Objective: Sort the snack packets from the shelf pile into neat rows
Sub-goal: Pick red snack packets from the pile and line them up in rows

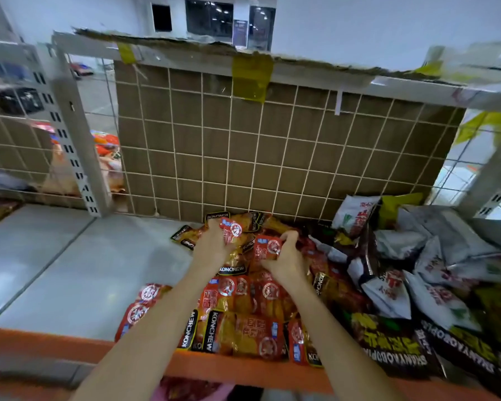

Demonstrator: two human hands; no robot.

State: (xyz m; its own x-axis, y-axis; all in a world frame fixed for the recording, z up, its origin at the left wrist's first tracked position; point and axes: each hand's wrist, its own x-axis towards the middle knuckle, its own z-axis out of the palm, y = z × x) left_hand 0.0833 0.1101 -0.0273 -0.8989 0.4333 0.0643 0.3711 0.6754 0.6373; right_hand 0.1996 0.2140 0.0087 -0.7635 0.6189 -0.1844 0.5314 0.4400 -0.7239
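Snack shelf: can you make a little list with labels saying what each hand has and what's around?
left hand: grips a small red packet
right hand: grips another red packet
under hands: pile of red KONCHEW packets
right side: heap of grey and dark bags
left side: bare grey shelf
back: wire grid over cardboard

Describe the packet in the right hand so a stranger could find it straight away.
Start at the cardboard-backed wire grid behind the shelf, then drop to the packet pile below. The right hand pinches a small red packet, raised off the pile, unlike the flat ones around it.
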